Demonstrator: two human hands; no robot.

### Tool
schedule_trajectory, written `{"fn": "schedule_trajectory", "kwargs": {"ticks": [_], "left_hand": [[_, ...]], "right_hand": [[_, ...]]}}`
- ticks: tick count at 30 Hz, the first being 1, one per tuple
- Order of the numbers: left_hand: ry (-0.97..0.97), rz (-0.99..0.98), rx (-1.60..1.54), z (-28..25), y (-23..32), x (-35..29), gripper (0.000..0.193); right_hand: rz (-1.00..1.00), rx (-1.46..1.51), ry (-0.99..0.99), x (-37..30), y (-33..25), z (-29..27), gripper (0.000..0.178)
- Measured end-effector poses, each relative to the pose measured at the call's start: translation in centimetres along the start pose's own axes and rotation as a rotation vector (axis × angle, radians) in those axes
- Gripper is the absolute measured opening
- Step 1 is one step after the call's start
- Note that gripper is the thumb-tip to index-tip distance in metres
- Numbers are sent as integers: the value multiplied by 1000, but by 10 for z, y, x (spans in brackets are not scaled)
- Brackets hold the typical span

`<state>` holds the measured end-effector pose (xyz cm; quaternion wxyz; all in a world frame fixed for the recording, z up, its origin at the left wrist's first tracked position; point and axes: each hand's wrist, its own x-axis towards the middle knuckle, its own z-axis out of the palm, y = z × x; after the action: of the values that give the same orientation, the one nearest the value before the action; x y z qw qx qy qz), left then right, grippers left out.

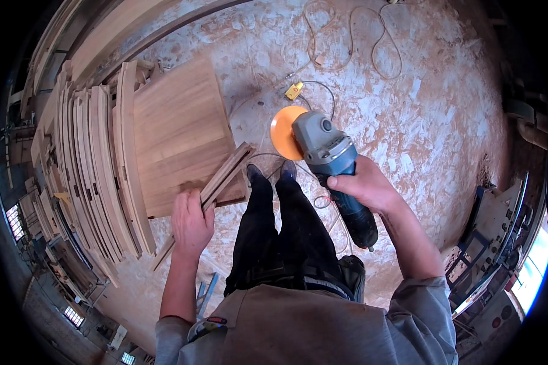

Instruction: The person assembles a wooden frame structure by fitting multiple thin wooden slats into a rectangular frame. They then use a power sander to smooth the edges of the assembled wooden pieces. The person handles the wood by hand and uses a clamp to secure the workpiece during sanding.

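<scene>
My right hand [366, 185] is wrapped round the blue body of an angle grinder [335, 152], held up in front of me. An orange disc [284, 132] sits on its grey head, tilted toward the left. With my left hand [192, 220] I grip a narrow grooved wooden strip [226, 174], which slants from lower left to upper right. Its upper end overlaps a wide wooden panel [176, 131] beyond. The fingertips of my left hand are partly hidden behind the strip.
Several long boards [100, 176] stand side by side at the left. A yellow socket block [294, 90] and a looped cable [385, 52] lie on the dusty floor ahead. At the right is a metal-edged rack or bench [490, 243]. A blue metal frame [207, 295] is beside me.
</scene>
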<state>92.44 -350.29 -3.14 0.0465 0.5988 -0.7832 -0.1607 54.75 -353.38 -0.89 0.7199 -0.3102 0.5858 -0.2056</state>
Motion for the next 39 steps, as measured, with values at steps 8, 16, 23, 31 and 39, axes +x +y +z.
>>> {"fn": "schedule_trajectory", "kwargs": {"ticks": [8, 16, 23, 31, 39], "left_hand": [[-17, 15, 29, -1, 4, 2, 46], [-10, -4, 34, 3, 2, 0, 45], [-3, -8, 29, 3, 2, -1, 47], [-8, -13, 29, 3, 2, -1, 47], [1, -13, 18, 3, 2, -1, 47]], "right_hand": [[37, -172, -62, 21, -23, 9, 58], [9, -277, -92, 29, -39, 15, 61], [3, -287, -108, 35, -40, 17, 63], [7, -310, -122, 39, -40, 17, 64], [40, -300, -89, 35, -50, 19, 58]]}}
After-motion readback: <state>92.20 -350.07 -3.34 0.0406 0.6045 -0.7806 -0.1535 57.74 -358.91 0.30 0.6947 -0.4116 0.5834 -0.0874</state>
